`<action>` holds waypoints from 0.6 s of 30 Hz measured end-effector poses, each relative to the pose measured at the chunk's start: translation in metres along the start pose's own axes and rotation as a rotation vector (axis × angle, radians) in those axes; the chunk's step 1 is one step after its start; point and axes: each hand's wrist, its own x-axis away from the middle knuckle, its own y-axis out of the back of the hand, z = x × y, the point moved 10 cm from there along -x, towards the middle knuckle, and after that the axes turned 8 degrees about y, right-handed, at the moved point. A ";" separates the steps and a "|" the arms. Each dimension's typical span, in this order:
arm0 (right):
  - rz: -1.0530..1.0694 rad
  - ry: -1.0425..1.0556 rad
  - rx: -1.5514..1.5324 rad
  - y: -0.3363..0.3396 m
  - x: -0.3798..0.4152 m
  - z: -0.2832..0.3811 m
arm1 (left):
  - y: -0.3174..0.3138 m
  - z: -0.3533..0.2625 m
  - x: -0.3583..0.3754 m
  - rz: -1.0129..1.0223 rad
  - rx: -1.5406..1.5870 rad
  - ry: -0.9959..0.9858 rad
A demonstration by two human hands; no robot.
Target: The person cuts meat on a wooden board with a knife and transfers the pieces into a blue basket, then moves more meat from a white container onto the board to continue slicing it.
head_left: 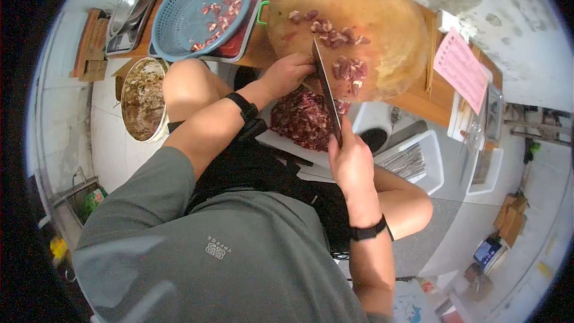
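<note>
My right hand (pixel 351 164) is wrapped round the handle of a long-bladed knife (pixel 326 87). Its blade points away from me over the near edge of a round wooden chopping board (pixel 382 6). Beside the blade, at the board's near left edge, my left hand (pixel 291 73) has its fingers curled together; the blade partly hides the fingertips and whatever they grip. Small pieces of raw meat (pixel 335 37) lie on the board beyond the knife tip, and another small pile of meat (pixel 350 72) sits right of the blade. Below both hands is a large heap of cut meat (pixel 302 121).
A blue plastic basket (pixel 179 15) with some meat stands left of the board. Metal bowls (pixel 131 3) are farther left. A dirty bucket (pixel 144 98) is by my left knee. Bamboo skewers (pixel 430 54), a pink sheet (pixel 460 69) and a white tray of metal skewers (pixel 431 158) are on the right.
</note>
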 end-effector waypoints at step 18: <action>-0.282 -0.038 -0.019 0.028 0.029 -0.019 | -0.011 -0.007 -0.035 0.075 0.021 0.057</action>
